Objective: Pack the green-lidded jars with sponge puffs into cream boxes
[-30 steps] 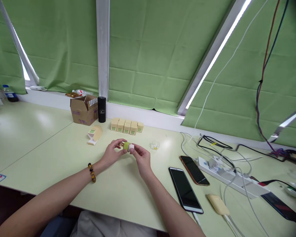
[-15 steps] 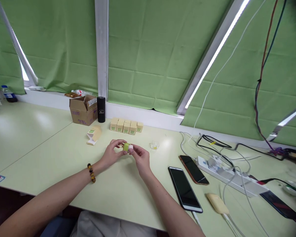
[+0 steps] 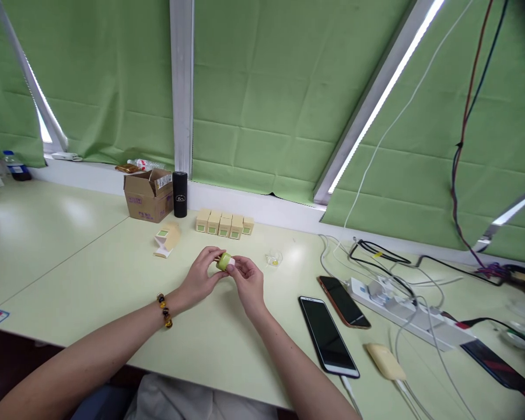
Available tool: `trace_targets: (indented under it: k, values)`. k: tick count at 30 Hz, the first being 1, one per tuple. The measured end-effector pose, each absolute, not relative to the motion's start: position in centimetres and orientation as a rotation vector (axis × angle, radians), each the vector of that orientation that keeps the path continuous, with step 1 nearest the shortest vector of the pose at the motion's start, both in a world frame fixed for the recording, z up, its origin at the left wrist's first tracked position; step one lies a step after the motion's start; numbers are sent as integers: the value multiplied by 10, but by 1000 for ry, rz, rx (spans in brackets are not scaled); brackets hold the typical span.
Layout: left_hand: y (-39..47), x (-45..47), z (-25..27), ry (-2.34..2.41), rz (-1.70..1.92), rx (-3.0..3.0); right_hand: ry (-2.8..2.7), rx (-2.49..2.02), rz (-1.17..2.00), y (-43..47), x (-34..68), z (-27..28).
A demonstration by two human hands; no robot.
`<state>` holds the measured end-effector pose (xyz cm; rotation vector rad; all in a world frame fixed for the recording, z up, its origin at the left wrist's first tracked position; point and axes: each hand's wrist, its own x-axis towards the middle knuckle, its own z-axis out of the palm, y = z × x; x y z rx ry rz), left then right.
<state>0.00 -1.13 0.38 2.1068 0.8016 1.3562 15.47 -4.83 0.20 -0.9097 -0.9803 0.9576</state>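
Observation:
A small light-green jar with a white end (image 3: 223, 262) is held above the table between both hands. My left hand (image 3: 201, 273), a beaded bracelet at its wrist, closes its fingertips around the green body. The thumb and fingers of my right hand (image 3: 248, 283) pinch the white end, which they partly cover. Beyond my left hand lies an opened small carton (image 3: 170, 238) with its flap out. A clear plastic piece (image 3: 273, 258) with something yellow in it rests to the right of my right hand.
Several small tan boxes (image 3: 219, 224) stand in a row at the back, near a black tumbler (image 3: 179, 195) and an open cardboard box (image 3: 146, 201). To the right are two phones (image 3: 328, 333), a cream charging case (image 3: 385, 360), a power strip (image 3: 402, 312) and tangled cables.
The jar has tilted slightly, its white end now lower and more covered. My left hand has rolled a little around it, and my right fingers have shifted their grip.

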Motion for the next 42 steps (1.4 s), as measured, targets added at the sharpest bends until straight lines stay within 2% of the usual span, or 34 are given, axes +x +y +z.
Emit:
trace_targets:
  k: [11,18,21,36,42]
  values:
    - [-9,6,2,601,1228,1620,-1183,-953,877,-52,157,2]
    - [-8,7,3,503,1107,1473,-1676,-1065,26,-54,168,-6]
    - [-10,9,3,484,1077,1452,-1747,-1044,-172,-52,171,-11]
    - [-12,4,10,386,948,1429,-1822,-908,-239,-54,168,-7]
    - [-11,7,7,405,1006,1434,-1874,-886,-256,-55,168,-4]
